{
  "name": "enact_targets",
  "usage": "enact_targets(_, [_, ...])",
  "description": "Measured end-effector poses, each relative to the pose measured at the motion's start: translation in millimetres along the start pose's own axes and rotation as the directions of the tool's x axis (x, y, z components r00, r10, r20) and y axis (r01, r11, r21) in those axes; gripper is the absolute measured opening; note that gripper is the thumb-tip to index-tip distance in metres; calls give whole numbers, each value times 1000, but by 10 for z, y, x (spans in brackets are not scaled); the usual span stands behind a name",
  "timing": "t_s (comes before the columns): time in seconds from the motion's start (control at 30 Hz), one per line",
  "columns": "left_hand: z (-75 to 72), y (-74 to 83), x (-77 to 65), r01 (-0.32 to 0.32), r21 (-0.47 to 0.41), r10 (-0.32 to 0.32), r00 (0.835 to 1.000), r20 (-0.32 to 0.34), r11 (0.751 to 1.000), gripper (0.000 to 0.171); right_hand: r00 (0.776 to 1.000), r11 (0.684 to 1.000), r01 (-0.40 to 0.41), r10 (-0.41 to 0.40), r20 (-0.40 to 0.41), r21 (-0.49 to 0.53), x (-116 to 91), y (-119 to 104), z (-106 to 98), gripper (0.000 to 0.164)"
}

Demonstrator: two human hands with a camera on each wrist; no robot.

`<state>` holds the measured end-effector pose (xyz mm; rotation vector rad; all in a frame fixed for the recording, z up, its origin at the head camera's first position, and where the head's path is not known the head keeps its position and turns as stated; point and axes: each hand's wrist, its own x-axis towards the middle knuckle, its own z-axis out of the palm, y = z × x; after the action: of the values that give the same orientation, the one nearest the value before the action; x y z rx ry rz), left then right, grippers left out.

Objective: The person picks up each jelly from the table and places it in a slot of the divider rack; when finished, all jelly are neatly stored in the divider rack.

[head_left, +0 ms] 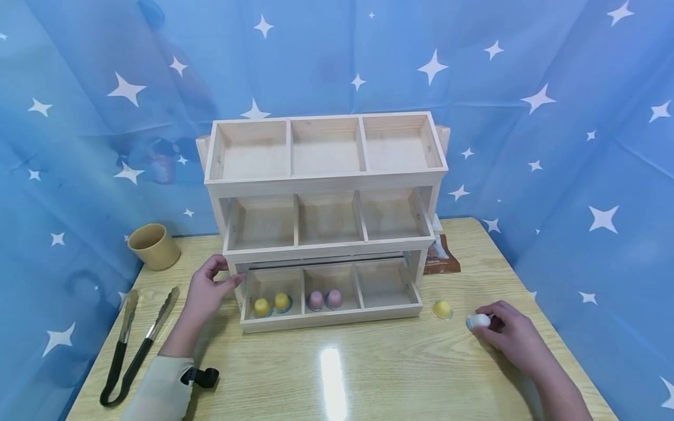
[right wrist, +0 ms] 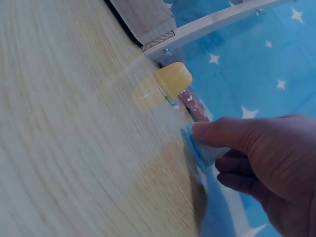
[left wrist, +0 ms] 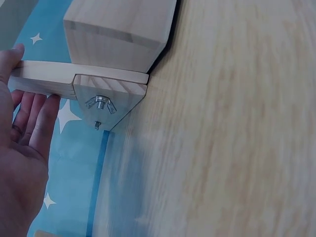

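A three-tier wooden rack (head_left: 326, 182) stands in the middle, each tier split into three compartments. My left hand (head_left: 206, 286) holds its left upright (left wrist: 44, 74), thumb on one side and fingers on the other. Out to the right, my right hand (head_left: 508, 333) pinches a white jelly cup (head_left: 478, 321) with a bluish lid (right wrist: 194, 148), low over the table. A yellow jelly cup (head_left: 442, 309) stands on the table between that hand and the rack. In the bottom tier, two yellow jelly cups (head_left: 282, 302) sit in the left compartment and two pink ones (head_left: 334, 299) in the middle.
Tongs with black handles (head_left: 138, 356) lie open at the table's left side, near a tan cup (head_left: 154, 247). A brown packet (head_left: 442, 257) lies partly behind the rack's right side. Blue curtain with stars (head_left: 595, 146) surrounds the table.
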<state>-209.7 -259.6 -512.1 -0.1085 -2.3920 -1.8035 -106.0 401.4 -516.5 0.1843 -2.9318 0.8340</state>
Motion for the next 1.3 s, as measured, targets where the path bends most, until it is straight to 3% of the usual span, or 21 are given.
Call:
enact_targets(0.23, [6, 19, 25, -32, -49, 33, 999, 13, 998, 37, 986, 995, 102, -102, -135, -10, 35, -118, -5, 38])
enact_targets(0.53, [18, -14, 60, -76, -66, 77, 997, 9, 995, 38, 917, 957, 288, -286, -277, -34, 206, -475, 26, 42])
enact_targets(0.7, [15, -20, 68, -86, -68, 87, 996, 5, 994, 38, 902, 944, 329, -308, -303, 21, 340, -713, 118, 44])
enact_targets(1.03, [6, -43, 45, -58, -67, 59, 998, 21, 996, 39, 900, 928, 364, -330, -284, 75, 577, -1046, 416, 43])
enact_targets(1.3, [12, -50, 28, -58, -84, 59, 998, 11, 995, 37, 869, 876, 466, -426, -253, 127, 754, -1262, 579, 38])
